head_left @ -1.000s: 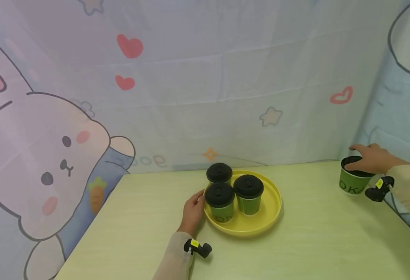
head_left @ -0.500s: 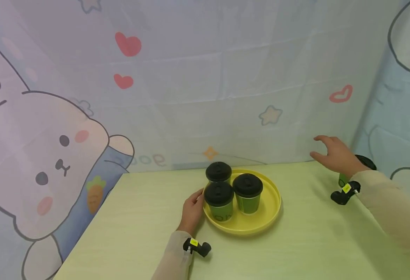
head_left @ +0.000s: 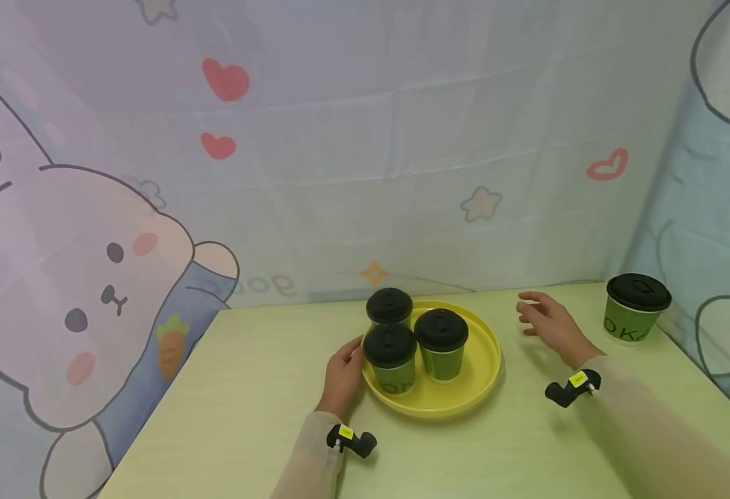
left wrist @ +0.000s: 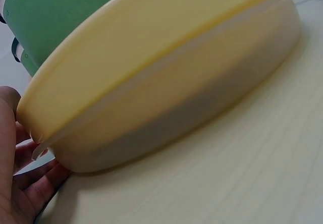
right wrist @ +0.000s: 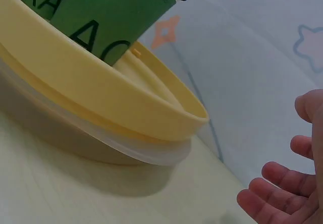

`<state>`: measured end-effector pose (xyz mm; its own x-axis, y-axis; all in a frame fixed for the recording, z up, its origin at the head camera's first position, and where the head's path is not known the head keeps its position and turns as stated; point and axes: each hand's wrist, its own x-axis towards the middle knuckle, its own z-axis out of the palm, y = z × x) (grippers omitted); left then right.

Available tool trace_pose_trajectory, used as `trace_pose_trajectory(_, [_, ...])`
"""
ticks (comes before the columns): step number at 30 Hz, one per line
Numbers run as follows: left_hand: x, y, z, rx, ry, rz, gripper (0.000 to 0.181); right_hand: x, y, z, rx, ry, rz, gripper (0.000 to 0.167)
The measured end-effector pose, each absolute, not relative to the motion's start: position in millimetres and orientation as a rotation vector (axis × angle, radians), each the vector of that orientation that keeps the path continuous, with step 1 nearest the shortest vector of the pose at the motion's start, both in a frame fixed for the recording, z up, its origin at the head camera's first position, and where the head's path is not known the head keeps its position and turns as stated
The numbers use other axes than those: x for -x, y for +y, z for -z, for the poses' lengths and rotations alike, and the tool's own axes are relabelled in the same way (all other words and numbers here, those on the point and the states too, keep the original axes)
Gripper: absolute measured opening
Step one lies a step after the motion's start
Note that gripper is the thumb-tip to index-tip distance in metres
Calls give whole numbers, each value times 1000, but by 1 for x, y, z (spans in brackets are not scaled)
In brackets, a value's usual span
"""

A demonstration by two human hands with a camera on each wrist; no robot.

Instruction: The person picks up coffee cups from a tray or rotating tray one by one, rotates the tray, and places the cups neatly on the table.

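Observation:
A round yellow tray (head_left: 480, 388) stands on the table, bearing three green paper coffee cups with black lids. These are a front cup (head_left: 396, 379), a right cup (head_left: 443, 364) and a back cup (head_left: 389, 306). My left hand (head_left: 342, 378) holds the tray's left rim; in the left wrist view the thumb lies at the rim and the fingers (left wrist: 40, 186) reach beneath it. To the right of the tray, apart from it, my right hand (head_left: 554, 329) hovers with loosely bent fingers and nothing in them. Another lidded coffee cup (head_left: 631, 322) stands upright beyond that hand.
The pale table (head_left: 246, 409) ends at a printed cloth backdrop (head_left: 340, 173) behind. A second cloth (head_left: 714, 263) hangs at the right, close to the lone cup. Both wrists carry small black cameras.
My right hand has let go of the cup at the far right and moved left toward the tray. That cup stays on the table. My left hand keeps its place on the tray.

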<state>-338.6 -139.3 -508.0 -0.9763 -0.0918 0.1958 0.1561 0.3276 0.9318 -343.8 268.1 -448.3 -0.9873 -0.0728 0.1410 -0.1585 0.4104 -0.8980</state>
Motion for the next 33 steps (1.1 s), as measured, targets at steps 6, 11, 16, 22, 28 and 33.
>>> trace_pose_trajectory(6, [337, -140, 509, 69, -2365, 1711, 36, 333, 254, 477, -124, -2367, -2206, 78])
trace_pose_trajectory(11, [335, -140, 511, 52, -2382, 1705, 36, 323, 245, 488, -43, -2235, -2452, 81])
trace_pose_trajectory(16, [336, -140, 510, 52, -2385, 1704, 37, 318, 243, 490, -64, -2085, -2615, 88])
trace_pose_trajectory(22, [339, -139, 509, 62, -2383, 1699, 37, 314, 249, 489, -111, -1885, -2810, 79])
trace_pose_trajectory(28, [339, -138, 508, 56, -2382, 1714, 37, 311, 253, 490, -195, -1723, -2951, 55])
trace_pose_trajectory(33, [340, -140, 507, 41, -2368, 1751, 36, 312, 252, 493, -233, -1737, -2921, 53])
